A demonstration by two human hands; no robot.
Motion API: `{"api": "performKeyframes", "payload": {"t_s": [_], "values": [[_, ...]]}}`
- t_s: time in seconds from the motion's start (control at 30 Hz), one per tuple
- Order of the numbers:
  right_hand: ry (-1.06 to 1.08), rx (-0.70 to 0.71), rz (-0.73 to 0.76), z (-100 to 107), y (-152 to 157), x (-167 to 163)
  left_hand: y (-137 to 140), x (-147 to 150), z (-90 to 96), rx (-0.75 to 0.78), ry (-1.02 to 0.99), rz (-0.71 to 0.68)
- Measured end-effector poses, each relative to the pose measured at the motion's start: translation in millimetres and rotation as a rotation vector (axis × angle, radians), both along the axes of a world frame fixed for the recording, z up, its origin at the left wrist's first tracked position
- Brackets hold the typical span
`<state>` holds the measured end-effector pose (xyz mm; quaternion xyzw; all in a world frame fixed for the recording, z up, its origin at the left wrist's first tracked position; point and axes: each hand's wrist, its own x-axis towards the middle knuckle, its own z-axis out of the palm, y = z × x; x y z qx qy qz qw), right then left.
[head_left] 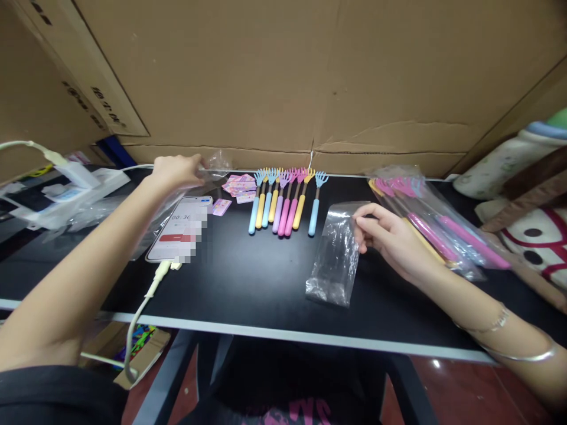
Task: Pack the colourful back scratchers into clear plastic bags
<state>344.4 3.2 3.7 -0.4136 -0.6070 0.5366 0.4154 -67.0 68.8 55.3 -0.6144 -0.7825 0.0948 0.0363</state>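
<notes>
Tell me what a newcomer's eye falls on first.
Probably the bright claw-headed sticks lined up toward the back of the black table, one blue stick apart at the right end. Then the lit phone to their left, and the clear bag to their near right, held by the right grip.

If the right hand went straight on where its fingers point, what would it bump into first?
Past the clear bag it pinches, the right hand would probably meet the blue claw-ended stick lying on its own, though the hand's height is hard to judge.
</notes>
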Motion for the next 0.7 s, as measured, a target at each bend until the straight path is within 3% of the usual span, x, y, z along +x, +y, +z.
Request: {"api": "performKeyframes", "payload": {"t_s": [0.2,0.47,0.57,0.7], "values": [[-0.053,0.110,0.035,-1,0,0,-7,-22,6.5,0.117,-0.049,0.044],[-0.081,0.090,0.069,0,0,-1,1,-60,-22.4,0.060,-0.176,-0.055],[-0.075,0.088,0.069,2,-1,-2,-4,-50,-16.9,0.109,-0.168,-0.108],[-0.093,0.149,0.035,7,-3,-2,-18,-3,-1.5,0.185,-0.260,-0.284]]}}
